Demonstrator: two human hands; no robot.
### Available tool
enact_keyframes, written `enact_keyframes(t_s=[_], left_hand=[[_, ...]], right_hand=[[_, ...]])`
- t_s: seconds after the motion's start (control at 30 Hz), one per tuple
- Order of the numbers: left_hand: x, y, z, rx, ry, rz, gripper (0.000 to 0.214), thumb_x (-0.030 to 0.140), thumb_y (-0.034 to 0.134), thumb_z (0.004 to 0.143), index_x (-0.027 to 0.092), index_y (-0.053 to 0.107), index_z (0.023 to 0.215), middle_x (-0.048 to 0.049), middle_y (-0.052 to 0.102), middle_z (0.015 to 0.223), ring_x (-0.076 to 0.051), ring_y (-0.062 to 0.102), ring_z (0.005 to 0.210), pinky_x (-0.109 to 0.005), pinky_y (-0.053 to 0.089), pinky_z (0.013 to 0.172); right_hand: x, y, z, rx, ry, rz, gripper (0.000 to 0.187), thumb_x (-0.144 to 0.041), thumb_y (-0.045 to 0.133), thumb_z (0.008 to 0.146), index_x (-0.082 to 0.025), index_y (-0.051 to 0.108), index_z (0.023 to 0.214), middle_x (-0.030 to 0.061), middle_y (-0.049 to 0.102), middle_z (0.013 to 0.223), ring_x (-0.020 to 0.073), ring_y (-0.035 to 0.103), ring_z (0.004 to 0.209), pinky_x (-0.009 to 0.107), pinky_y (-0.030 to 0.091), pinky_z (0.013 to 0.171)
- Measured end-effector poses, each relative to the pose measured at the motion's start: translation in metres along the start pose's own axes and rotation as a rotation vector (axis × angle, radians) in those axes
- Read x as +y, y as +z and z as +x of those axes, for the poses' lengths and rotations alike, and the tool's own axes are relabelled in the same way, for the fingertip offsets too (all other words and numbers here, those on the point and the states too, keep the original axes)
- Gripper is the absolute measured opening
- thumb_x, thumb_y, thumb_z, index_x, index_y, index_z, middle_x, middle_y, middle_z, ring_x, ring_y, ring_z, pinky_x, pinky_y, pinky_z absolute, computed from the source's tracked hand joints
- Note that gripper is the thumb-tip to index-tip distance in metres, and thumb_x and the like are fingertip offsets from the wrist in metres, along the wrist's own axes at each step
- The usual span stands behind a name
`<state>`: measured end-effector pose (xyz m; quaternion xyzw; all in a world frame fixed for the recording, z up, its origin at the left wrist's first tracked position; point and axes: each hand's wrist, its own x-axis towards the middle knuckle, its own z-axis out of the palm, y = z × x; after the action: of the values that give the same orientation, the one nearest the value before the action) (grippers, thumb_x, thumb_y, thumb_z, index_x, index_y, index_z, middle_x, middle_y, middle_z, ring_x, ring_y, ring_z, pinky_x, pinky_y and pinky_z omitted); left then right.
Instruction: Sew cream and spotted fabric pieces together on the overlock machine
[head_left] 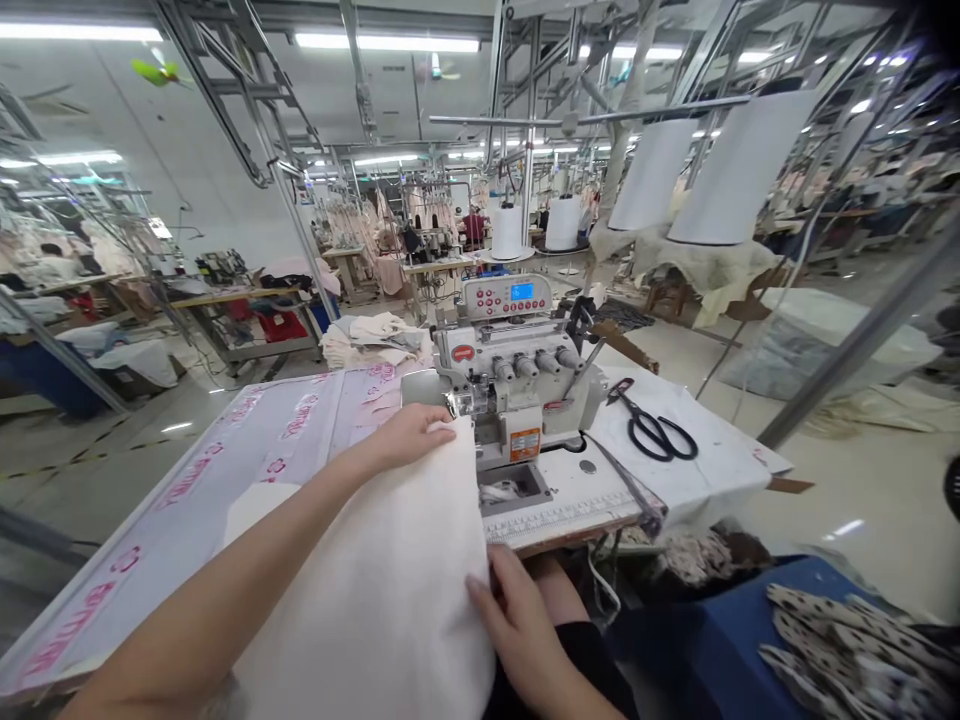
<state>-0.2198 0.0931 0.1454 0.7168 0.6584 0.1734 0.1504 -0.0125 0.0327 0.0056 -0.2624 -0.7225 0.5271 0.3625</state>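
The left hand rests, fingers pressed together, on the white cloth, close to the presser foot of the overlock machine. The needle is hidden, but fingers this close risk a puncture, and slack cloth could bunch. The left thumb is hidden too. The right hand lies on the cloth's edge, fingers slightly spread, with no clear pinch. Black-handled scissors lie further right.

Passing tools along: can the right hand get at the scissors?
Probably yes: the right hand lies on the white fabric; the scissors sit right of the overlock machine, so the machine isn't in the way.
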Motion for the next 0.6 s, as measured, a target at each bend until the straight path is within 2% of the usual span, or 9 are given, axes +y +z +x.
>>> enact_keyframes(t_s=[0.07,0.17,0.23,0.33,0.4,0.5,0.6], left_hand=[[-0.003,0.004,0.003,0.015,-0.018,0.013,0.024,0.037,0.046,0.077,0.017,0.057,0.083,0.0001,0.058,0.075,-0.017,0.052,0.07,-0.026,0.034,0.062],[-0.005,0.007,0.001,0.02,-0.002,0.023,0.023,0.036,0.042,0.08,0.017,0.056,0.083,-0.001,0.059,0.079,-0.018,0.052,0.075,-0.026,0.035,0.066],[-0.004,0.008,-0.004,0.008,0.027,0.034,0.024,0.034,0.037,0.083,0.017,0.055,0.081,-0.0015,0.058,0.081,-0.017,0.052,0.076,-0.027,0.035,0.067],[0.001,0.01,-0.013,0.02,0.039,0.042,0.022,0.034,0.038,0.083,0.019,0.055,0.081,-0.0006,0.059,0.082,-0.017,0.052,0.075,-0.026,0.035,0.066],[0.003,0.012,-0.015,0.046,0.0,0.027,0.018,0.034,0.043,0.08,0.02,0.055,0.082,0.0011,0.059,0.082,-0.016,0.052,0.075,-0.025,0.035,0.065],[0.005,0.015,-0.016,0.053,-0.073,-0.008,0.017,0.034,0.046,0.078,0.02,0.056,0.08,0.0029,0.059,0.079,-0.015,0.051,0.072,-0.024,0.035,0.063],[0.006,0.016,-0.015,0.06,-0.082,-0.017,0.018,0.033,0.042,0.08,0.02,0.055,0.079,0.0034,0.058,0.076,-0.014,0.051,0.07,-0.024,0.034,0.06]], right_hand=[[-0.002,-0.001,0.015,0.031,-0.008,0.023,0.022,-0.033,0.049,0.084,-0.018,0.058,0.099,0.0082,0.056,0.106,0.0213,0.05,0.1,0.032,0.039,0.088],[-0.002,0.003,0.027,-0.096,0.108,0.188,0.028,-0.039,0.048,0.084,-0.014,0.061,0.085,0.0061,0.061,0.086,0.0192,0.054,0.08,0.029,0.044,0.07],[-0.001,0.009,0.023,-0.153,0.135,0.257,0.031,-0.041,0.048,0.084,-0.013,0.061,0.079,0.0041,0.06,0.075,0.017,0.053,0.071,0.026,0.043,0.063],[0.0,0.016,0.011,-0.18,0.051,0.241,0.027,-0.036,0.05,0.084,-0.014,0.063,0.077,0.0046,0.06,0.083,0.0176,0.054,0.079,0.026,0.041,0.071],[0.001,0.016,0.004,-0.194,0.023,0.209,0.024,-0.032,0.048,0.085,-0.014,0.063,0.078,0.0049,0.059,0.087,0.0174,0.054,0.082,0.026,0.041,0.074],[0.002,0.012,0.0,-0.196,0.02,0.155,0.024,-0.029,0.046,0.086,-0.014,0.061,0.075,0.0041,0.057,0.081,0.0156,0.052,0.076,0.025,0.041,0.07],[0.002,0.005,0.001,-0.199,0.033,0.15,0.022,-0.027,0.046,0.086,-0.015,0.062,0.076,0.0042,0.058,0.083,0.0159,0.053,0.078,0.024,0.041,0.071]])
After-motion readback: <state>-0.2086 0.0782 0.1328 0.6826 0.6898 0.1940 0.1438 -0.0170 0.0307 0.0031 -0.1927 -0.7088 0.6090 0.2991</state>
